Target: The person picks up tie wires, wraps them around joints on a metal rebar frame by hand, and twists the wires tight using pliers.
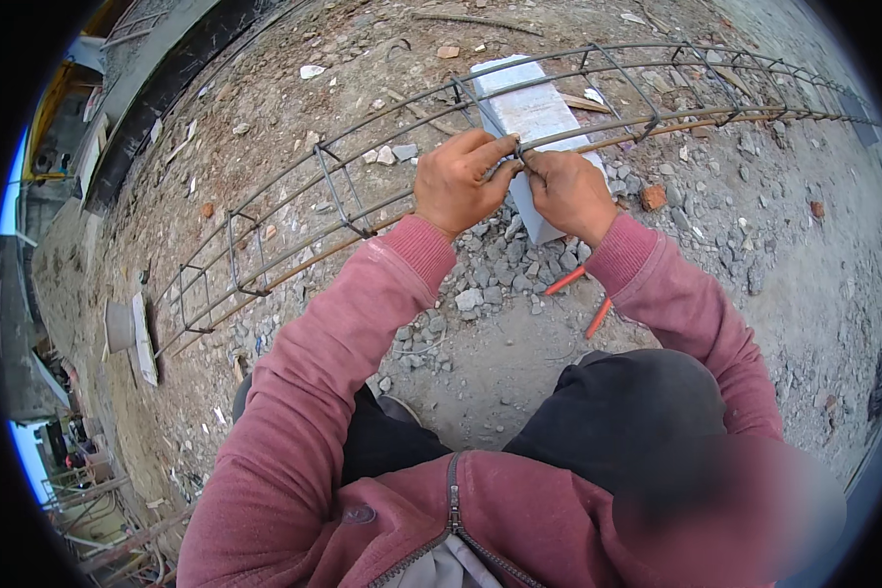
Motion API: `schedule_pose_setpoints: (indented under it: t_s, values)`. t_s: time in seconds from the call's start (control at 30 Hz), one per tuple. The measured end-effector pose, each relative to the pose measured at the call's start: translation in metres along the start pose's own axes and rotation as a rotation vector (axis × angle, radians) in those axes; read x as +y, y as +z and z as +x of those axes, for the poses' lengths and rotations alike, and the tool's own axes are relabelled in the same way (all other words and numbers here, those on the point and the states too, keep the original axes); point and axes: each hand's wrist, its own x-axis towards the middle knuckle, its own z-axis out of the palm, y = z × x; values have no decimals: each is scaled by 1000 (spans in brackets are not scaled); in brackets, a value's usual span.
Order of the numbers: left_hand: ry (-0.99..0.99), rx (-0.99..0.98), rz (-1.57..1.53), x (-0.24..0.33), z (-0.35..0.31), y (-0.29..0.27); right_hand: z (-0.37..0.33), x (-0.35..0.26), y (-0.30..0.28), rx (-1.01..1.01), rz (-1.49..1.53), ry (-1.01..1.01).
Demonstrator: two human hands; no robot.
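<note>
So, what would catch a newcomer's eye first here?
Probably the long steel-bar cage, curving across the picture and passing over a pale block near the middle. There, the left fingers and right fingers are close together at one of its bars. Two red-orange handle-like pieces stand out against the grey ground, beside the right sleeve.

Long rebar cage (652, 122) (open-framed, grey-brown), stretching left to right, laid across a pale block (534, 103)
</note>
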Motion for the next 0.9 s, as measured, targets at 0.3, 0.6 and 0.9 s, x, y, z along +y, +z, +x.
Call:
schedule_pose_setpoints:
  t_s: [0.3, 0.6, 0.9]
  values:
    - [57, 72, 44, -4, 1, 10, 4, 2, -18, -95, 105, -38]
    - [236, 41, 190, -9, -1, 5, 1, -14, -40, -170, 168, -73]
    - [190, 87, 168, -13, -8, 7, 35, -43, -61, -145, -491, -705]
